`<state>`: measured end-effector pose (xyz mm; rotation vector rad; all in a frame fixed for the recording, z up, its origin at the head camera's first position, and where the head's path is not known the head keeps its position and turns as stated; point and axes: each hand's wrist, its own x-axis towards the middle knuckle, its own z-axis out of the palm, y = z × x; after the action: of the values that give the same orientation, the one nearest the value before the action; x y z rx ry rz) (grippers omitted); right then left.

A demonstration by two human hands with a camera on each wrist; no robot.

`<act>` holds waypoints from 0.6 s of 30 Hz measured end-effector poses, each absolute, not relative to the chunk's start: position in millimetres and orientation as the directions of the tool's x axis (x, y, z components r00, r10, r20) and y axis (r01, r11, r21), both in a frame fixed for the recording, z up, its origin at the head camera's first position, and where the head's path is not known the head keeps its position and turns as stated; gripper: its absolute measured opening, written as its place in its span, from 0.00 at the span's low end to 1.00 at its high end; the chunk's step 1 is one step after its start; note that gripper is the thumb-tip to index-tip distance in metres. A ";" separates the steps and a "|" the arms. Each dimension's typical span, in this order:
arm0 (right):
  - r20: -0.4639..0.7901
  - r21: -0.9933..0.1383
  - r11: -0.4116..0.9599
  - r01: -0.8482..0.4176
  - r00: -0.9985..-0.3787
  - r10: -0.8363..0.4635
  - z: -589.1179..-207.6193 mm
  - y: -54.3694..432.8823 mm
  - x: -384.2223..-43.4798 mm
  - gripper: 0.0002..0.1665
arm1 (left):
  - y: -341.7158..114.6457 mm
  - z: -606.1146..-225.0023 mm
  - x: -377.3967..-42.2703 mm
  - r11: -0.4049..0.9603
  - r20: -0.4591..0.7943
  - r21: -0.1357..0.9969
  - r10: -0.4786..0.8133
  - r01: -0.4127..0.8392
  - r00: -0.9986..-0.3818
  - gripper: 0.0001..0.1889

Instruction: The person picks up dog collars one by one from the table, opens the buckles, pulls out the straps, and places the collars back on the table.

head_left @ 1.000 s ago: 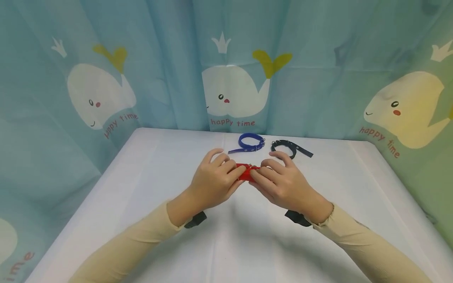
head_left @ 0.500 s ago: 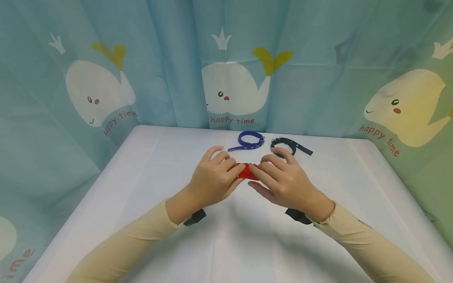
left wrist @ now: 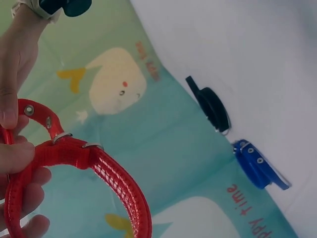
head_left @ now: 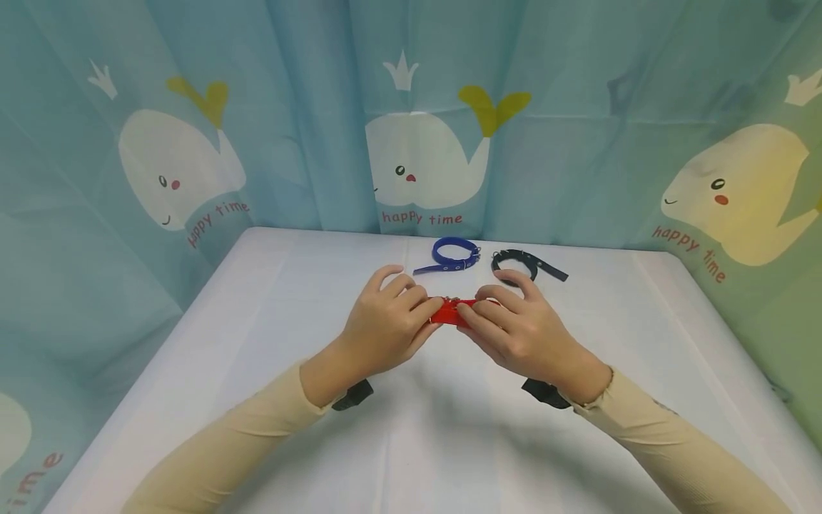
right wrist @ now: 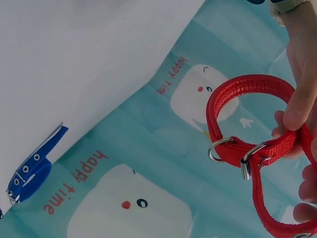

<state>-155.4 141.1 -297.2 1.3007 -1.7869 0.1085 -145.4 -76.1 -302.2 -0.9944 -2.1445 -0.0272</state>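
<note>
A red collar [head_left: 448,314] is held above the white surface [head_left: 411,450] between two hands, the left hand [head_left: 389,325] at its 9 o'clock and the right hand [head_left: 519,327] at its 3 o'clock. Both grips are clamped on it, thumb and fingers pinching the band. The wrist views show the collar curled into a loop, with a metal buckle [right wrist: 246,167], a D-ring [right wrist: 212,149] and a strap end [left wrist: 42,115] studded with eyelets running through the buckle. In the head view, a blue collar [head_left: 451,268] lies on the surface at 12 o'clock from the red one, its tail pointing to 8 o'clock; a black collar [head_left: 544,268] lies at 2 o'clock, tail toward 4 o'clock, near the blue one but apart. Beyond the surface hangs a blue-green curtain [head_left: 308,157] printed with whales.
</note>
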 end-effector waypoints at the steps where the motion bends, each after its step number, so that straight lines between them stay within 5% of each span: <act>1: 0.692 0.402 0.446 -0.800 -0.053 -0.720 -297.0 141.0 -155.2 0.22 | -76.1 -302.2 -145.5 0.697 0.643 -0.278 0.647 0.661 -0.411 0.14; 6: 0.693 0.378 0.464 -0.801 -0.087 -0.715 -295.7 137.9 -154.0 0.23 | -74.4 -301.7 -145.7 0.695 0.647 -0.282 0.647 0.662 -0.404 0.14; 18: 0.677 0.392 0.422 -0.818 -0.055 -0.734 -297.3 141.4 -151.9 0.21 | -76.7 -302.7 -145.2 0.700 0.648 -0.303 0.649 0.647 -0.398 0.14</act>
<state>-151.9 141.4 -297.3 1.3351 -1.8071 0.1204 -145.2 -76.7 -302.7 -0.9858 -2.1269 0.0033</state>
